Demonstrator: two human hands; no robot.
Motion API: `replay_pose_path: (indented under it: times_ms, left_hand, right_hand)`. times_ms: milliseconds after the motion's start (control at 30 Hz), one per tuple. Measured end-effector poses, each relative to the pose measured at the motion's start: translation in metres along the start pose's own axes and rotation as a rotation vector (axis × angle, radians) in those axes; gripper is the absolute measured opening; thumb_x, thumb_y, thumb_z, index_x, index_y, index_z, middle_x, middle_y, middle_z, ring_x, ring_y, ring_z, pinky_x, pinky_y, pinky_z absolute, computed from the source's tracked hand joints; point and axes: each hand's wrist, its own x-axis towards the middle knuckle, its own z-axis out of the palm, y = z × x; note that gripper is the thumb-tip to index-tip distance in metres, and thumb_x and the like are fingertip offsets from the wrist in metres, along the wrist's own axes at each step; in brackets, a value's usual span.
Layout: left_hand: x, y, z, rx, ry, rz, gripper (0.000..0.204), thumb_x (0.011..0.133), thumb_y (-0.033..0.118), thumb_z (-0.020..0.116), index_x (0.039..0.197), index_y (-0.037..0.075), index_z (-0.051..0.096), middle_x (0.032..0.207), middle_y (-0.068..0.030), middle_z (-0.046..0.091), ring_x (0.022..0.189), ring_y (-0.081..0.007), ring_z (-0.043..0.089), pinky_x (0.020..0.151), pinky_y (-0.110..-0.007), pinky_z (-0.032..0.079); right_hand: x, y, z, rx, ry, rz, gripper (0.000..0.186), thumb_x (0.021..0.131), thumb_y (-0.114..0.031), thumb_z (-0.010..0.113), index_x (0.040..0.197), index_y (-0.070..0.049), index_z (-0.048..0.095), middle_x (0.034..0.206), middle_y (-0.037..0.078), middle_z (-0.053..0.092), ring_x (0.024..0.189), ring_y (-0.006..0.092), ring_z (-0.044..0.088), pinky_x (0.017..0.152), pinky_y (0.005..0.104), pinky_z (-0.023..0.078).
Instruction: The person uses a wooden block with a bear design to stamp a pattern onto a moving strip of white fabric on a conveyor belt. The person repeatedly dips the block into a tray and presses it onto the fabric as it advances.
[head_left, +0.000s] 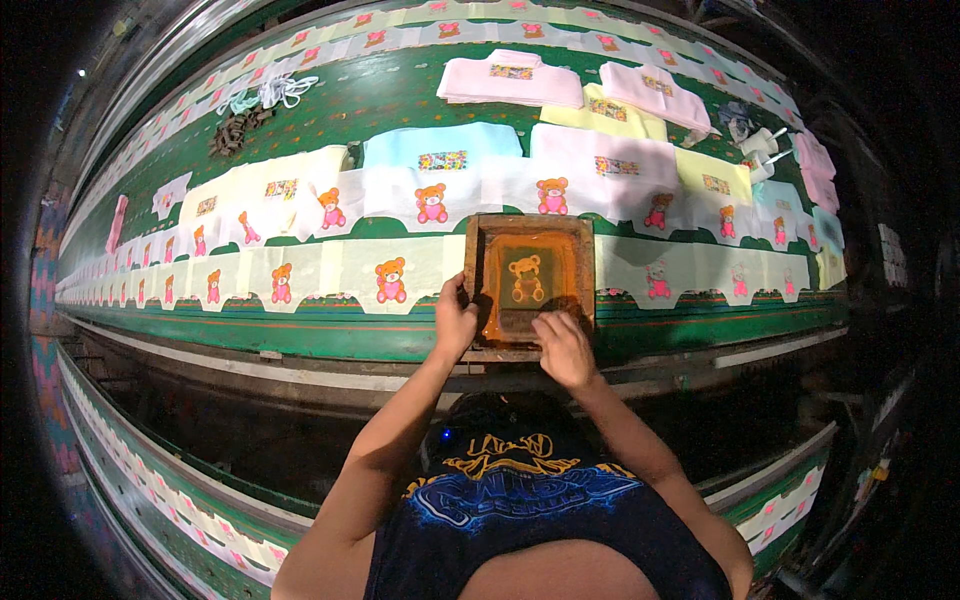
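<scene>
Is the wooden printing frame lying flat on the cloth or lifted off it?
Flat. The wooden frame sits level on the cloth strip, left hand at its edge, right hand inside.

we see a screen frame (529, 280) of worn, dark-stained wood, its mesh glossy with wet orange ink. the cloth pieces (390, 275) look soft and matt, their bear prints flat and smooth. the table (330, 335) wears a green, slightly shiny covering, scuffed along its front edge.
</scene>
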Motion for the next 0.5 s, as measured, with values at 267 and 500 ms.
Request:
replay_pose_path:
  times_ms: [267, 500]
  left_hand:
    - [0.003, -0.017, -0.005, 0.123, 0.046, 0.064, 0.061, 0.076, -0.013, 0.059, 0.136, -0.008, 0.048, 0.13, -0.0257, 0.058, 0.127, -0.0349, 0.055, 0.109, -0.04, 0.041]
    - [0.0, -0.016, -0.001, 0.102, 0.084, 0.054, 0.063, 0.077, -0.016, 0.055, 0.139, -0.005, 0.048, 0.131, -0.0207, 0.059, 0.122, -0.0303, 0.058, 0.105, -0.037, 0.044]
  right_hand:
    - [-0.024, -0.004, -0.017, 0.152, 0.177, 0.088, 0.04, 0.089, -0.024, 0.073, 0.115, 0.005, 0.063, 0.117, 0.023, 0.061, 0.108, 0.0404, 0.059, 0.094, 0.0471, 0.049]
    - [-0.042, 0.057, 0.004, 0.228, 0.276, 0.711, 0.039, 0.097, -0.028, 0.066, 0.113, 0.007, 0.064, 0.103, 0.021, 0.064, 0.098, 0.0347, 0.063, 0.086, 0.0437, 0.05]
